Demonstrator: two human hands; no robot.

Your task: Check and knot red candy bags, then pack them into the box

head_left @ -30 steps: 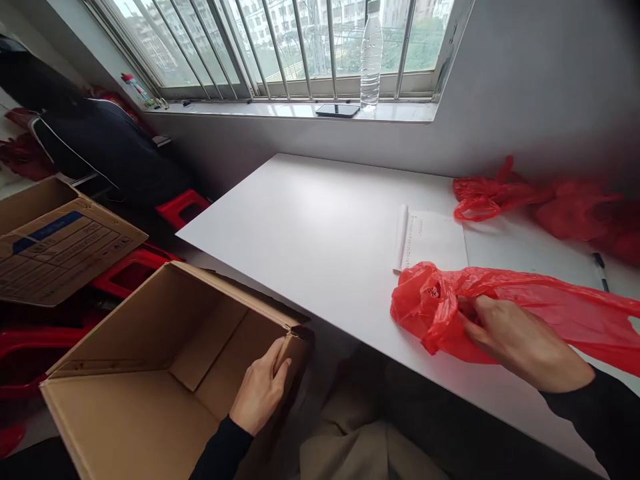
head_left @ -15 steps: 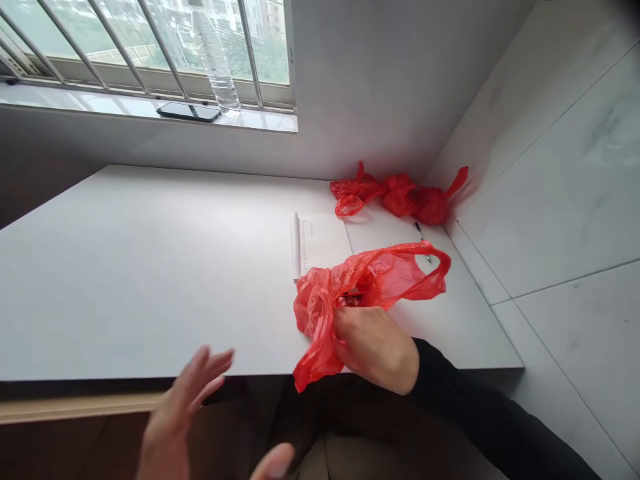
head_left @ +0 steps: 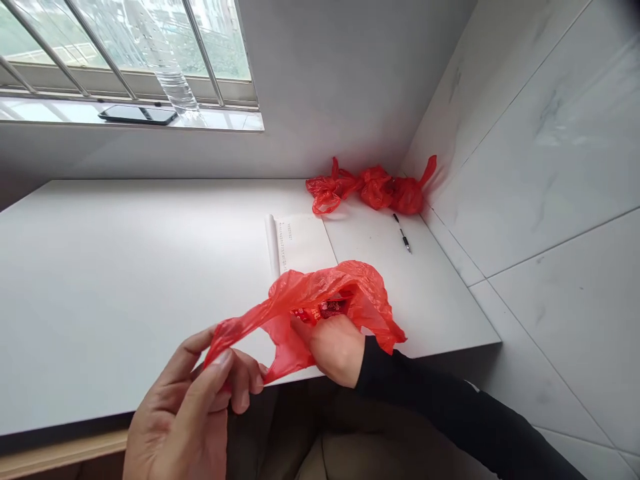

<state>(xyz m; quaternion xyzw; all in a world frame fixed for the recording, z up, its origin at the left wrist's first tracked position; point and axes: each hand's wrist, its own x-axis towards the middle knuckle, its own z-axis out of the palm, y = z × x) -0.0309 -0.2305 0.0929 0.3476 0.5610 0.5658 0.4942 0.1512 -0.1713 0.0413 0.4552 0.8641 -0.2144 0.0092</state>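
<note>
A red plastic bag [head_left: 310, 287] lies open at the table's front edge, with small wrapped packets [head_left: 330, 307] in red and dark colours showing inside. My left hand [head_left: 190, 400] pinches one loop handle and stretches it to the left. Down in the bag's mouth is my right hand [head_left: 337, 350], close to the packets; its fingers are hidden, so its hold cannot be made out.
Behind the bag, an open notebook [head_left: 305, 240] lies on the white table [head_left: 150, 267], a pen [head_left: 401, 233] to its right. Several knotted red bags [head_left: 375, 187] sit in the back corner. A phone [head_left: 137, 115] and a water bottle [head_left: 170, 73] are on the windowsill.
My left hand came in from the left and took hold of the bag's handle, pulling it leftward. My right hand has stayed in the bag. The view has shifted to the right.
</note>
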